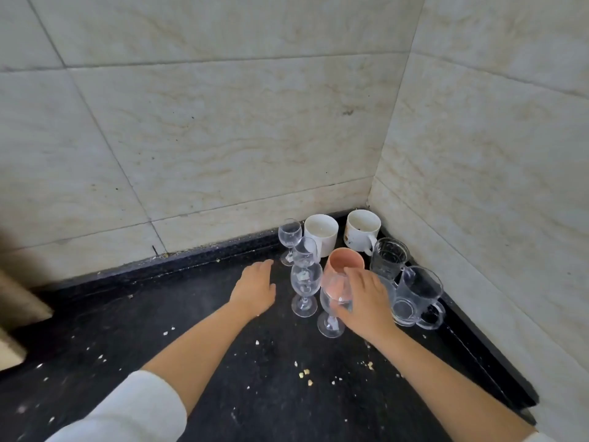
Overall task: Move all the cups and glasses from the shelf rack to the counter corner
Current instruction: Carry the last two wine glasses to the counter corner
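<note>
Looking down into the tiled corner of a dark, crumb-speckled worktop (223, 362). Right hand (366, 301) wrapped around the bowl of the nearest wine glass (334, 301), fingers curled on its far side, foot down on the worktop or just above it, cannot tell which. Left hand (256, 287) flat and open, palm down, holding nothing, just left of the second wine glass (305, 287). Behind that, a third wine glass (305, 252), then a fourth wine glass (289, 237) nearest the back wall. All four upright, close together in a loose line. Two white mugs at the back: left mug (321, 232) beside the fourth glass, right mug (361, 231) tucked right into the corner, specks inside it. Pink cup (345, 260) in the middle of the cluster, partly behind the held glass. Along the right wall, a patterned clear glass mug (389, 256), and nearer, a plain glass mug (420, 291) with its handle toward the camera. White sleeve (134, 406) pushed up on the left forearm.
</note>
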A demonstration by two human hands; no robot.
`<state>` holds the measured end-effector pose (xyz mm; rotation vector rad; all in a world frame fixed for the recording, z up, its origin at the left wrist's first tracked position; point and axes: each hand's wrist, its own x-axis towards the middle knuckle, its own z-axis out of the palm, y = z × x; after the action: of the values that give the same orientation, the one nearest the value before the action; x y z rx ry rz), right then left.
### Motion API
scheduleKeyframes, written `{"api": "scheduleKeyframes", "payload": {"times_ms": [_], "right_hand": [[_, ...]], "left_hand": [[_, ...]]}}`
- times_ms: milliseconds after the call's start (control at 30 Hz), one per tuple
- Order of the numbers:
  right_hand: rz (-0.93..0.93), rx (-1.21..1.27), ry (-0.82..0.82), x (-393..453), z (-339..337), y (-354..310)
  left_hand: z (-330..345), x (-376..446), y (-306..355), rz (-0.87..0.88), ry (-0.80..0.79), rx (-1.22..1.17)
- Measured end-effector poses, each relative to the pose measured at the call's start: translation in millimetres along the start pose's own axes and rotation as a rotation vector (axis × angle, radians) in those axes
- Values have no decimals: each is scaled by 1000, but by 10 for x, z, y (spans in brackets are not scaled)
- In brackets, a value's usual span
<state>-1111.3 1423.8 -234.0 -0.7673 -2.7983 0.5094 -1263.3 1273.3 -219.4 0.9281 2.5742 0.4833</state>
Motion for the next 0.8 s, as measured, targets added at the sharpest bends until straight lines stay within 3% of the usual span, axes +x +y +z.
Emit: {"api": "scheduleKeyframes", "payload": {"times_ms": [200, 433, 600, 800], "right_hand": [[-355, -124, -45, 84, -191, -310], [-699, 3, -167, -490, -67, -1465], [-979, 48, -256, -1389, 47, -2478], [-1329, 67, -342, -3099, 66, -3471]], "left_hand": [[-238, -850, -229, -310, 213, 92], [-376, -2566, -530, -690, 463, 139], [-441, -4029, -749, -973, 548, 184], [-86, -6237, -750, -1298, 631, 183]]}}
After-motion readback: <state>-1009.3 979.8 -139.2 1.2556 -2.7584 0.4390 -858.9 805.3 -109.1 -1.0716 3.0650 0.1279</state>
